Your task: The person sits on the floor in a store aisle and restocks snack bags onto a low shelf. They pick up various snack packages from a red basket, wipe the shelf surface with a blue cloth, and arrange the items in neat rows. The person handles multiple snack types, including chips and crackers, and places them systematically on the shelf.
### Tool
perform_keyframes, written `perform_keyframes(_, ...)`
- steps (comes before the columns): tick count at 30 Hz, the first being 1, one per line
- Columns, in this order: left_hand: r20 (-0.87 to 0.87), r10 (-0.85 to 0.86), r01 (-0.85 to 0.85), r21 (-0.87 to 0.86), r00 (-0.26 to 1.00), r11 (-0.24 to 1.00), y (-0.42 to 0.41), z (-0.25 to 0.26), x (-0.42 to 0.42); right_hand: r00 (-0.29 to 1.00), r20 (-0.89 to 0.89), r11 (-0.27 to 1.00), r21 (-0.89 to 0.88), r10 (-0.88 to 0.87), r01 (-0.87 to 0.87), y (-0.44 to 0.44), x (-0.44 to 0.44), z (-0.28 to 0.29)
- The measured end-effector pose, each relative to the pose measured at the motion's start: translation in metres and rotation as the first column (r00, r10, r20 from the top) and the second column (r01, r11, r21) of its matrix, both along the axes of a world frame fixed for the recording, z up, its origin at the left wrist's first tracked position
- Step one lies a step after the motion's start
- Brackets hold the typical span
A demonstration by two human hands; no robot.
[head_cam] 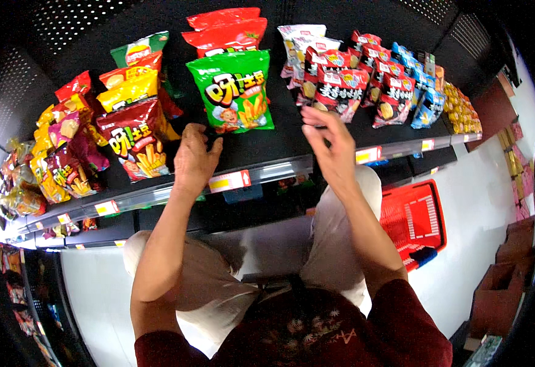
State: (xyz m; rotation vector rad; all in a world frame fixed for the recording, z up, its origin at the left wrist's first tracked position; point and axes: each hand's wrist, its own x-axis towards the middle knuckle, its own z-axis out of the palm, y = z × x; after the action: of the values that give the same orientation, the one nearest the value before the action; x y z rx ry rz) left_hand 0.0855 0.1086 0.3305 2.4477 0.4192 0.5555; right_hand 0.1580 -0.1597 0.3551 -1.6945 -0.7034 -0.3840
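On a black store shelf (267, 149), a green snack bag with potato fries pictured on it (237, 94) stands upright before red snack bags (226, 34). My left hand (196, 153) is at the green bag's lower left, thumb and fingers apart and holding nothing. Close to its other side, a dark red snack bag (134, 140) leans in front of yellow ones. My right hand (329, 144) hovers over the shelf's front, right of the green bag, its fingers spread and slightly blurred. Black-and-red snack bags (343, 91) stand just beyond those fingers.
Price tags (228, 181) line the shelf's front edge. Smaller bags (67, 174) crowd the left, and blue bags (428, 108) stand at the right. A red plastic shopping basket (412, 220) rests on the floor by my right knee. Cardboard boxes (496, 293) sit farther right.
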Motion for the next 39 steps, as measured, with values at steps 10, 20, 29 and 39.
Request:
perform_keyframes(10, -0.09, -0.342, 0.347, 0.049, 0.935, 0.937, -0.033, 0.017, -0.03, 0.755, -0.107, 0.68, -0.527, -0.647, 0.509, -0.223, -0.137, -0.139)
perform_keyframes(20, -0.019, -0.535, 0.533, -0.073, 0.844, 0.843, -0.072, 0.01, -0.031, 0.693, 0.221, 0.196, -0.861, -0.686, 0.469, -0.253, -0.157, -0.231)
perform_keyframes(29, -0.017, -0.594, 0.593, -0.044, 0.804, 0.804, -0.095, 0.001, -0.022, 0.585, -0.021, 0.244, -0.92, -0.811, 0.306, -0.289, -0.144, -0.264)
perform_keyframes(39, -0.045, -0.709, 0.71, 0.069, 0.704, 0.7, -0.119, -0.014, -0.027, 0.406, -0.074, 0.222, -0.918, -0.911, 0.329, -0.404, -0.09, -0.246)
